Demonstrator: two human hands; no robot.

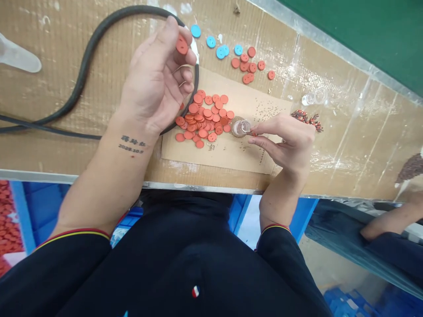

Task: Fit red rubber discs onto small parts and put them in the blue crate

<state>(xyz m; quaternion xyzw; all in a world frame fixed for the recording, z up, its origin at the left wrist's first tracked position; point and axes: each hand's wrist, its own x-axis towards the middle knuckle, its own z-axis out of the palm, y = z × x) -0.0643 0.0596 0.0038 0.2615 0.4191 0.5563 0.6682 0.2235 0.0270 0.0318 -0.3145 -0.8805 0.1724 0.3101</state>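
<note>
My left hand [157, 81] is raised above the table, holding an orange two-hole button [181, 45] between thumb and fingers. My right hand [286, 143] pinches a small reddish item [253, 133] at the mouth of a small glass jar [240, 128]. The jar stands on a brown cardboard sheet [218, 152], right next to a loose pile of orange buttons [201, 119]. More orange buttons [246, 66] and several blue buttons [220, 48] lie beyond the sheet. The jar's contents are hard to make out.
A black cable [87, 72] curves across the worktable [350, 145] beneath my left hand. A red-and-black twisted bundle [307, 119] and transparent cups [313, 97] lie to the right. A co-worker's hand [386, 222] shows at lower right, and a blue crate [42, 207] sits below the table edge.
</note>
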